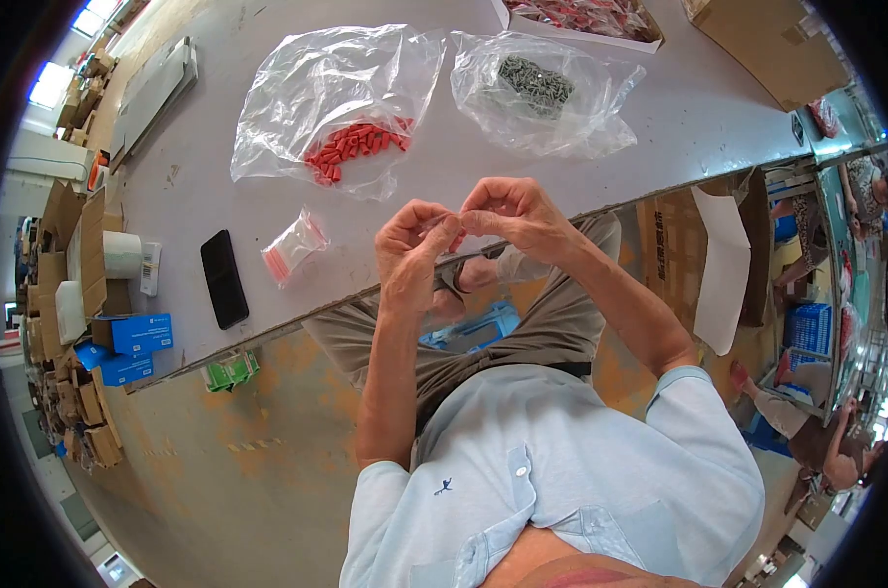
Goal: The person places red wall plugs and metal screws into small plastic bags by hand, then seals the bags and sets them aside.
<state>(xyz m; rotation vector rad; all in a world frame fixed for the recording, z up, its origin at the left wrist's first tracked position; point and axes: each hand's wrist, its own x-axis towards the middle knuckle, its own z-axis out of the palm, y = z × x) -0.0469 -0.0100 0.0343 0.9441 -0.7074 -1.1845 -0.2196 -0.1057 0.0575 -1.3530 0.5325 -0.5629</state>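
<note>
My left hand [411, 245] and my right hand [515, 216] meet at the table's front edge, thumbs and fingertips pinched together. Between them is what looks like a small clear plastic bag [430, 225], mostly covered by my fingers. To the left lies a bundle of small clear bags with red strips [295, 247]. Beyond my hands, a large clear bag [312, 73] spreads out with a heap of red sleeve-like pieces [358, 145] at its mouth. Beside it, another clear bag [600, 118] contains a pile of small dark metal parts [535, 86], too small to name.
A black phone [224, 279] lies on the grey table [199, 196]. Blue boxes [142, 334] and an open carton [96, 255] stand at the left. At the back are a box of red-packed items [586, 18] and a cardboard box [772, 49]. Other people sit at the far right.
</note>
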